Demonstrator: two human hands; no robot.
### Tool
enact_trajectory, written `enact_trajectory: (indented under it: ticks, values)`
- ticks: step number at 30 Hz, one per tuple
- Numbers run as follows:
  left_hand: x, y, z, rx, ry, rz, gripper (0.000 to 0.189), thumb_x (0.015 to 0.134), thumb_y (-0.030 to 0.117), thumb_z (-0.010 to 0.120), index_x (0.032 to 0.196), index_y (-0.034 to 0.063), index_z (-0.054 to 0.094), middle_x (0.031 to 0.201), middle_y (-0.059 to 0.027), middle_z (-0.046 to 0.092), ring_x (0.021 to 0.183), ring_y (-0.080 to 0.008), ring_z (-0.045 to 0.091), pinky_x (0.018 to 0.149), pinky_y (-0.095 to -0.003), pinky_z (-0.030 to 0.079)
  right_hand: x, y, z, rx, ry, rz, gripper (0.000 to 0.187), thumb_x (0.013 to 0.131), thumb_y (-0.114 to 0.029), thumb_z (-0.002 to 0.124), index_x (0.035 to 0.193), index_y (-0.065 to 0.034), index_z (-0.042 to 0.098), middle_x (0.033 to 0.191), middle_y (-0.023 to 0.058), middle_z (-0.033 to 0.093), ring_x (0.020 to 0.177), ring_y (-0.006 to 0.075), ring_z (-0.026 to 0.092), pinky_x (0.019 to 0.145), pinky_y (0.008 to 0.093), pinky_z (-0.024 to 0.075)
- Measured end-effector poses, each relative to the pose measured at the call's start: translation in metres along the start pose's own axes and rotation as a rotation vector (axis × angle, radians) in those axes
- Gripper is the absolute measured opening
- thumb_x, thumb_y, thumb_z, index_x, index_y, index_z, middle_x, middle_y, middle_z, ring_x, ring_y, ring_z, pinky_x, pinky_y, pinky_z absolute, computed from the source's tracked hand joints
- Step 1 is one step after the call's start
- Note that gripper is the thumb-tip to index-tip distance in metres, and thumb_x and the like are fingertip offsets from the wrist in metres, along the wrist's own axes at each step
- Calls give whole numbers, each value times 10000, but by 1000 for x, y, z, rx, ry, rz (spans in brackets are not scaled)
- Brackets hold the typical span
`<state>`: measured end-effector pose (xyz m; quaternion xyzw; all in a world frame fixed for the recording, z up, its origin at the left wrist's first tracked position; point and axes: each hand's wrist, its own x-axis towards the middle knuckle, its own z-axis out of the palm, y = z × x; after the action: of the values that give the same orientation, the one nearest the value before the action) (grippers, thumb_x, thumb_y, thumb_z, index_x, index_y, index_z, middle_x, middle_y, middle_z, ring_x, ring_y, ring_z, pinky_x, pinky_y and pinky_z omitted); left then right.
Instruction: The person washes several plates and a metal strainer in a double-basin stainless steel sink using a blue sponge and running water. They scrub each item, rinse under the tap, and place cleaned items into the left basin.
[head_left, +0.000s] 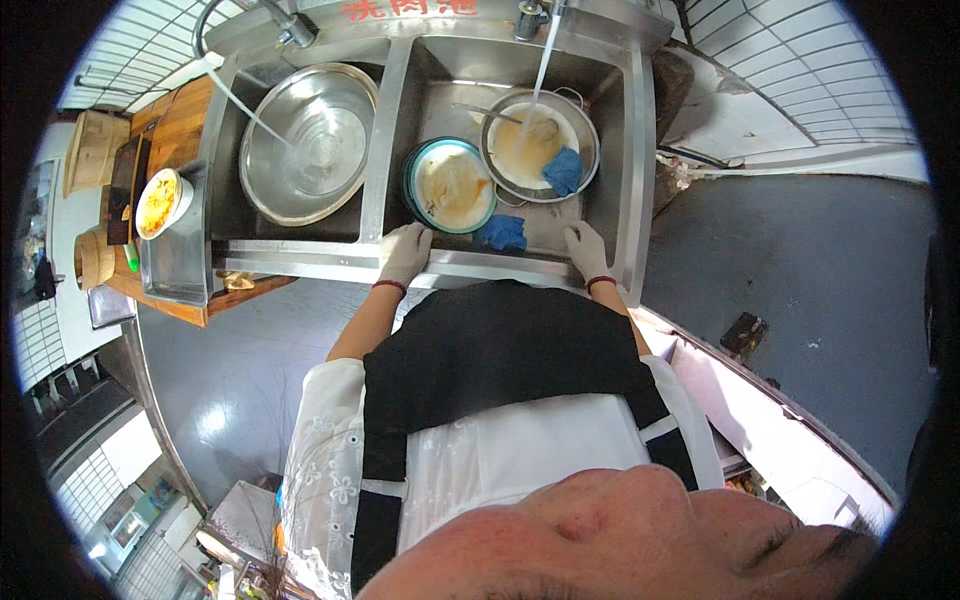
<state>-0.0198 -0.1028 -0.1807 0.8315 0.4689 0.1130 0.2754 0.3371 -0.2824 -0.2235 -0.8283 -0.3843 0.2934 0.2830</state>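
My left hand (405, 251), in a whitish knit glove, rests at the front rim of the right sink basin (450, 97), close to a stack of teal-rimmed plates (454, 187). The top plate bears brownish residue. My right hand (589, 251), gloved alike, lies at the same rim farther right, holding nothing visible. Between the hands, a wet blue cloth (504, 232) sits on the basin floor. Behind it stands a metal pot (592, 154) of cloudy brownish water. A utensil handle (487, 112) sticks out of the pot, and another blue cloth (562, 171) lies partly in the water.
Water runs from a faucet (531, 21) into the pot. In the left basin a large metal bowl (309, 142) receives water from a second faucet (298, 31). A white bowl of yellow-orange food (159, 202) stands at the left, by a metal tray (176, 274) and wooden table (176, 127).
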Motion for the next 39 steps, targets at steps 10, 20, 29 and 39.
enact_trajectory:
  ticks: [10, 20, 29, 39]
  values:
    - [-9, -6, 2, 42, 90, 166, 280, 940, 281, 568, 804, 49, 644, 762, -180, 658, 774, -399, 645, 764, -528, 490, -8, -10, 7, -283, 122, 35, 347, 942, -349, 575, 1129, -83, 697, 1082, 238, 708, 1023, 428, 667, 898, 498, 516]
    - [-10, -6, 1, 73, 31, 138, 283, 931, 288, 575, 782, 57, 642, 770, -178, 668, 772, -390, 647, 757, -529, 489, 2, -7, 8, -234, -26, 92, 487, 907, -424, 609, 1225, -60, 666, 1124, 245, 700, 1074, 418, 657, 929, 477, 517]
    - [-10, -3, 2, 96, 1, 102, 222, 912, 261, 596, 805, 71, 638, 804, -168, 673, 784, -390, 643, 752, -521, 486, 97, -24, 22, -459, -31, 153, 696, 876, -366, 673, 1503, -161, 452, 1446, 290, 474, 1301, 473, 504, 1042, 504, 478]
    - [-9, 1, -7, 92, -97, 53, 167, 887, 217, 617, 923, 66, 678, 884, -143, 697, 862, -364, 650, 818, -478, 478, 170, -12, 53, -602, -135, 105, 552, 921, -335, 685, 1432, -170, 557, 1636, 234, 198, 1393, 538, 375, 1114, 532, 420]
